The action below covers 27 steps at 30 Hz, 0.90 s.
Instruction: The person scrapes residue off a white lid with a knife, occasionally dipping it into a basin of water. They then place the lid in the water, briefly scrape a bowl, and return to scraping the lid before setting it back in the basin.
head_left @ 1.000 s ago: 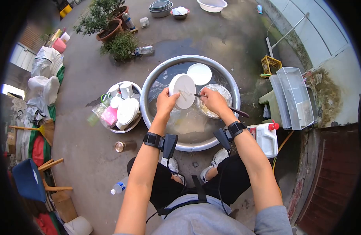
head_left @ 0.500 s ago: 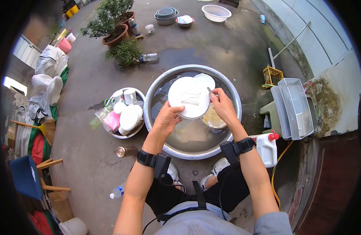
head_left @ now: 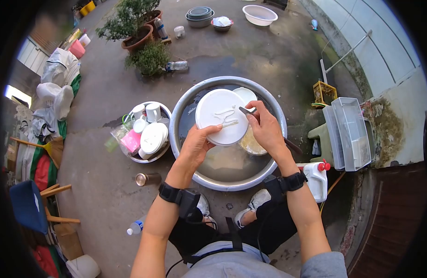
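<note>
My left hand (head_left: pixel 196 147) grips the near edge of a white plate (head_left: pixel 221 116), holding it tilted over a large metal basin (head_left: pixel 185 99) of cloudy water. My right hand (head_left: pixel 265 127) holds a dark-handled utensil (head_left: pixel 246 111) whose tip rests on the plate's face. Pale streaks of residue lie on the plate. Behind the held plate, a second white plate (head_left: pixel 248 94) shows, and a glass bowl (head_left: pixel 253 143) sits in the water under my right hand.
A smaller metal basin (head_left: pixel 163 108) with white cups and plates stands left of the big one. A white jug with red cap (head_left: pixel 317 178) is at right, clear plastic bins (head_left: pixel 350 132) beyond it. Potted plants (head_left: pixel 139 37), a tin can (head_left: pixel 147 178) and bottles lie around.
The plate has been lifted out of the water and turned face up toward me. My right hand brought the utensil from the bowl's side onto the plate's surface.
</note>
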### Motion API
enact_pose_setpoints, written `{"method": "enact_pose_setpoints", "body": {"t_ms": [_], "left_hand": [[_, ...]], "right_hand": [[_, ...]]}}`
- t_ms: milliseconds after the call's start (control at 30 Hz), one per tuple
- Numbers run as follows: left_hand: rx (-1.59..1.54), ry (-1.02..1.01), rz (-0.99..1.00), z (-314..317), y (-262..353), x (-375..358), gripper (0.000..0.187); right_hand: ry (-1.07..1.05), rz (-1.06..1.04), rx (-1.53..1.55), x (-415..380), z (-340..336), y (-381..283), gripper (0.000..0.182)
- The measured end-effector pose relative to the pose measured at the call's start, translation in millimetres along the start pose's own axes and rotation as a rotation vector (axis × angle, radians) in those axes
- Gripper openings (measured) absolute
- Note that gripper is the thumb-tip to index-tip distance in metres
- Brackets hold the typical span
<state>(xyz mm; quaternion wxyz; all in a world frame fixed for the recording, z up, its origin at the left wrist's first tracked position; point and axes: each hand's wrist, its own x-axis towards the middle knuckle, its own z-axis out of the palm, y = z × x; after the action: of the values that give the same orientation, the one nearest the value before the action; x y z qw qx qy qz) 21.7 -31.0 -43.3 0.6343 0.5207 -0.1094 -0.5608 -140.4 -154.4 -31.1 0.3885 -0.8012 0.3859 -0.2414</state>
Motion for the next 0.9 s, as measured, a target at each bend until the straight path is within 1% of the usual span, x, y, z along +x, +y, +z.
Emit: {"method": "enact_pose_setpoints", "body": {"t_ms": [67,133,167,233,267,333,367,433,533,667,733,867,900], "left_hand": [[-0.009,-0.026,0.010,-0.6,-0.1,-1.0,0.051],[-0.012,-0.036,0.029,-0.7,0.1,-1.9,0.051],[-0.012,-0.035,0.026,-0.6,0.4,-2.6,0.051],[-0.004,-0.035,0.033,-0.3,0.9,-3.4,0.051],[-0.004,-0.034,0.030,-0.7,0.4,-3.3,0.051],[0.032,-0.018,0.044,-1.3,-0.4,-3.0,0.051],[0.031,-0.018,0.043,-0.4,-0.1,-3.9,0.051],[0.068,-0.004,0.060,3.2,1.4,-7.3,0.052],[0.082,0.010,0.095,3.8,1.0,-8.7,0.053],[0.074,0.025,0.096,6.0,2.1,-12.4,0.054],[0.114,0.006,0.111,6.9,1.3,-13.7,0.056],[0.141,-0.006,0.143,6.3,-2.1,-13.2,0.056],[0.136,0.003,0.144,6.8,-1.9,-13.4,0.051]], "right_hand": [[-0.026,-0.033,-0.034,-3.0,-0.7,-6.5,0.017],[-0.051,-0.103,-0.165,-5.6,0.0,-12.1,0.015],[-0.053,-0.100,-0.164,-6.5,1.1,-11.9,0.015],[-0.051,-0.186,-0.193,-7.2,2.5,-11.4,0.013],[-0.052,-0.184,-0.193,-7.2,3.2,-11.2,0.013],[-0.020,-0.264,-0.259,-6.9,4.4,-10.9,0.013],[-0.021,-0.263,-0.259,-6.9,5.4,-9.9,0.013],[0.013,-0.321,-0.367,-7.4,7.4,-6.8,0.013],[0.025,-0.327,-0.410,-8.8,6.5,-7.4,0.012],[0.035,-0.339,-0.412,-10.3,4.7,-12.8,0.011],[0.041,-0.399,-0.395,-10.8,5.9,-15.4,0.011],[0.022,-0.417,-0.376,-15.7,11.8,-22.6,0.010],[0.016,-0.415,-0.365,-16.6,12.6,-24.9,0.010]]}}
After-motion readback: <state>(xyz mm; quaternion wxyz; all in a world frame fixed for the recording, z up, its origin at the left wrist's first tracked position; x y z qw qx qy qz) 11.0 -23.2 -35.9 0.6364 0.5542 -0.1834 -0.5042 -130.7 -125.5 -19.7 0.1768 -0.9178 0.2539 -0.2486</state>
